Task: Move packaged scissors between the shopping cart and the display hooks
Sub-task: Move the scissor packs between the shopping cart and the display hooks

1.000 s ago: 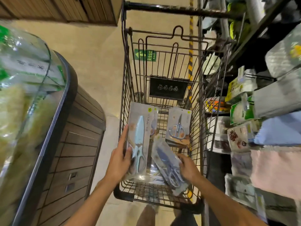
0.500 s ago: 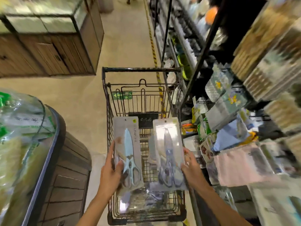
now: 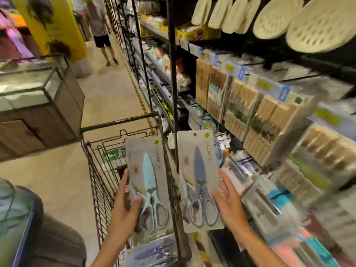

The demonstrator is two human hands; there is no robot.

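left hand (image 3: 125, 207) grips the light-blue scissors pack (image 3: 149, 187), right hand (image 3: 230, 205) pinches the grey-blue scissors pack (image 3: 199, 180); loose edge holds, either could slip approaching the blurry right-side hooks.

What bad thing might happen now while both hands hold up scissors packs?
1. The right hand holds the purple scissors pack only along one edge with fairly straight fingers, so it might slip and fall.
2. With the left hand also full, gripping the light blue scissors pack, threading a pack's small hang hole onto a hook could be fiddly.
3. The shopping cart stands free, so a bump might roll it.
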